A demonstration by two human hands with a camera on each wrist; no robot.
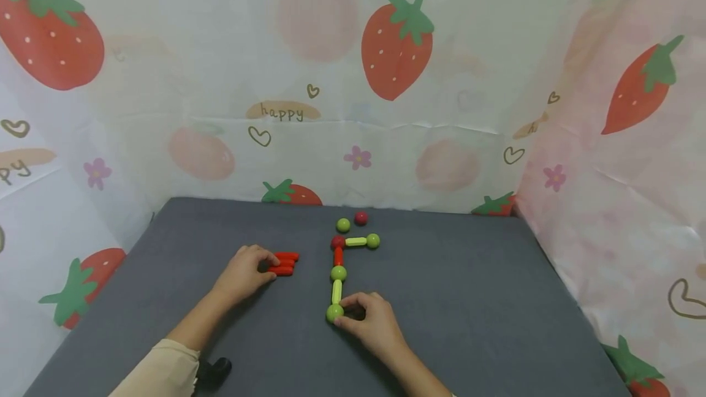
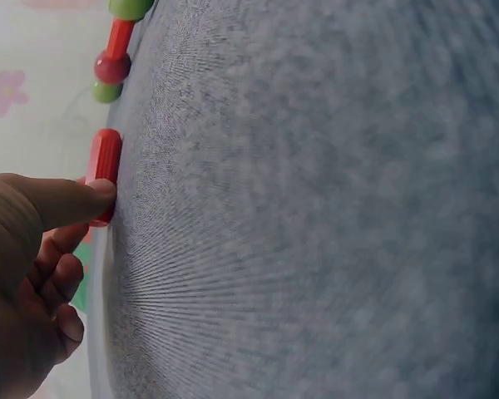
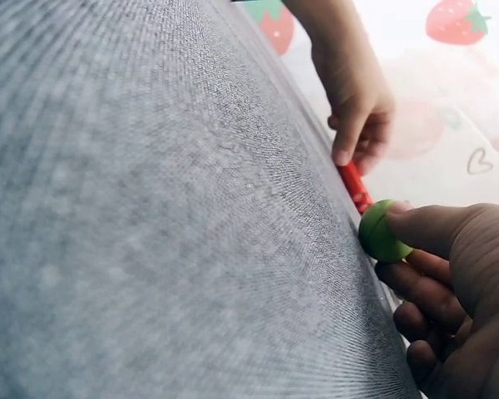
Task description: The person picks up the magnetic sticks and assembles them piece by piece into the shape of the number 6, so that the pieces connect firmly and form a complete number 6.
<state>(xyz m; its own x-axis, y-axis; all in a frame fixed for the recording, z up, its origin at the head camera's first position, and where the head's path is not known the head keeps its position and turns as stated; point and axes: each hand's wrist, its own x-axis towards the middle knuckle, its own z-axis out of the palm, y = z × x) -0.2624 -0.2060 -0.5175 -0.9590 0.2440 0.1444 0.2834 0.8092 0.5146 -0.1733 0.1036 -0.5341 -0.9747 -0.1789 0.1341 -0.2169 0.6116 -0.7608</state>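
Note:
My left hand [image 1: 246,274] pinches the near ends of several red rods [image 1: 285,256] lying side by side on the table; the left wrist view shows the thumb on the nearest ribbed rod [image 2: 106,154]. My right hand [image 1: 375,321] holds a green ball [image 1: 334,313] between thumb and fingers, also seen in the right wrist view as a green ball [image 3: 382,233]. That ball ends a line of joined parts: a light green rod [image 1: 336,291], a green ball [image 1: 338,273], a red rod [image 1: 338,256] and a red ball [image 1: 338,242]. From there another light green rod [image 1: 356,241] runs right to a green ball [image 1: 373,241].
Behind the joined line lie a loose green ball [image 1: 343,225] and a loose red ball [image 1: 361,218]. A black object [image 1: 215,374] is partly hidden by the left sleeve [image 1: 160,372]. A strawberry-print cloth [image 1: 342,139] hangs round the grey table [image 1: 469,299].

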